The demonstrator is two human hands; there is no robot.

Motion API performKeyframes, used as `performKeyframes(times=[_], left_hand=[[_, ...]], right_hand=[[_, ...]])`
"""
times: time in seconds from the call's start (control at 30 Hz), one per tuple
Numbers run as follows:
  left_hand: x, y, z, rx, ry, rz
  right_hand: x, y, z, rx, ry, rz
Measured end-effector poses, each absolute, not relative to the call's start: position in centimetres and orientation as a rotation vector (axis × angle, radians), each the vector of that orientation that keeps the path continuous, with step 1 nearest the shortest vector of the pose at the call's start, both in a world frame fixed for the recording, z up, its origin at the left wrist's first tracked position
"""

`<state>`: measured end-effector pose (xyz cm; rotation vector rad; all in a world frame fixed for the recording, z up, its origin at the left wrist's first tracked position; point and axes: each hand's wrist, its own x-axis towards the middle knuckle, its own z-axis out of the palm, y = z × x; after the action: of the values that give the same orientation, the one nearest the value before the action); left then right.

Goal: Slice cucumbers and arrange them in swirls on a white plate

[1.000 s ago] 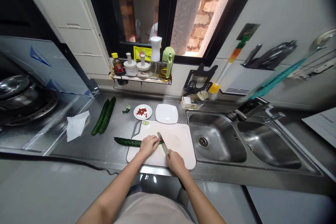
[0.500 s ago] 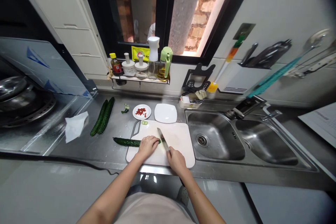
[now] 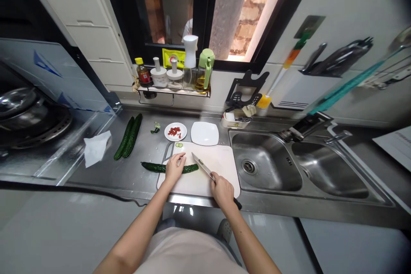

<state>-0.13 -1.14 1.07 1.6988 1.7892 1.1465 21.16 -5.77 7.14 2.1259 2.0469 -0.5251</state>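
A long dark green cucumber (image 3: 191, 168) lies across the white cutting board (image 3: 221, 158), its far left end reaching past the board's edge. My left hand (image 3: 174, 168) rests over the cucumber's middle with fingers curved loosely around it. In my right hand (image 3: 222, 188) is the black handle of a kitchen knife (image 3: 205, 168). Its blade slants up and left, just beside the cucumber's right cut end. A small green piece clings to the blade. Pale cucumber slices (image 3: 179, 145) sit at the board's upper left corner.
Behind the board stand a plate of red pieces (image 3: 175, 137) and a white square plate (image 3: 204, 141). Two whole cucumbers (image 3: 132, 135), green scraps (image 3: 156, 128) and a white cloth or paper (image 3: 96, 149) lie leftward. A double sink (image 3: 266, 186) adjoins the right side.
The knife has pulled back to the right, away from the cucumber's end, and its blade now shows a green piece. My left hand has shifted left along the cucumber, exposing more of its right end.
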Motion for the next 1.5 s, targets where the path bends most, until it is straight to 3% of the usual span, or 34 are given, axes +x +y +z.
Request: performKeyframes(times=[0.77,1.17,1.5], left_hand=[[2.7,-0.5,4.5,2.054,1.669,0.678],[3.4,-0.7,4.8,1.915,1.704,0.657],[1.0,1.4,2.3,1.409,1.899,0.912]], right_hand=[[21.9,-6.3,6.3,2.05,2.309,-0.193],[22.5,-6.9,5.6,2.043,2.302,-0.199],[24.2,-7.1,5.1,2.137,2.248,-0.219]])
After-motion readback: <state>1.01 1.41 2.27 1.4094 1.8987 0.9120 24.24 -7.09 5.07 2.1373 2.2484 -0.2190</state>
